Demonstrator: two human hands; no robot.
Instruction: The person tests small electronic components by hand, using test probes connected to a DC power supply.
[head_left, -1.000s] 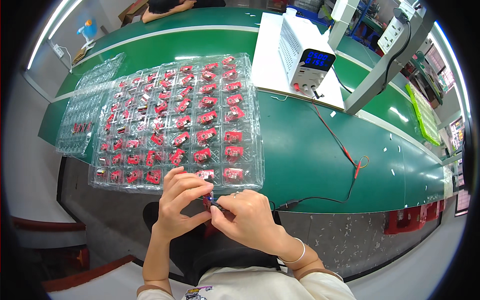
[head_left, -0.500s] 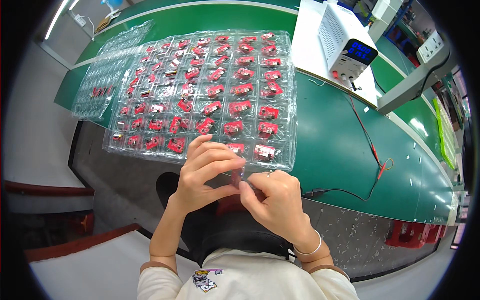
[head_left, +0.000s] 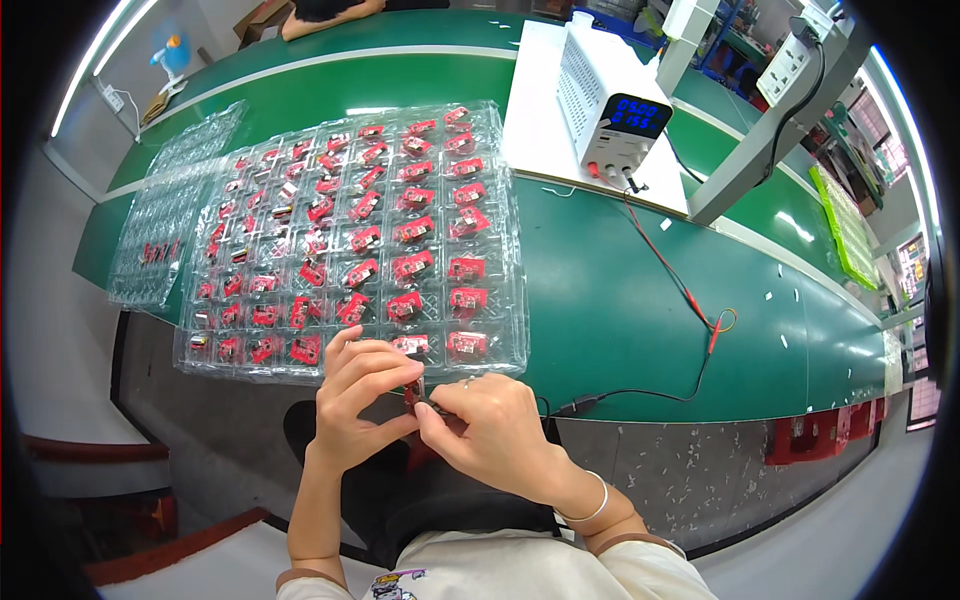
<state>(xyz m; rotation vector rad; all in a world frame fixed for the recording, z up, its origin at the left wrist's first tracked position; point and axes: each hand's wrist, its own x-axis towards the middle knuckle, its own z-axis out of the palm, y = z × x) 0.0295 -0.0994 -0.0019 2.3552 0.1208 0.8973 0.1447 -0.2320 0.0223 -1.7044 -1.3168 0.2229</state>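
Just beyond my lap, in front of the table edge, my two hands are close together. The thumb and fingertips of my left hand (head_left: 360, 405) pinch a small red circuit board (head_left: 411, 393), mostly covered by the fingers. My right hand (head_left: 495, 430) is closed against the board's right side, thumb on top. A black cable (head_left: 546, 408) runs behind the right hand, which appears to grip its end; the tip is hidden. Beyond the hands lies a clear plastic tray (head_left: 512, 335) with several red circuit boards (head_left: 467, 298) in its pockets.
Another clear tray (head_left: 150, 215) with a few red parts lies at the left. A white power supply (head_left: 610, 95) with a lit display stands on a white board (head_left: 530, 130). Red and black leads (head_left: 690, 295) cross the green table (head_left: 620, 340). A metal post (head_left: 770, 125) rises at right.
The view has swung, so the table and trays sit lower and further left. Another person's arm has come into view at the far edge. My hands keep nearly the same grip.
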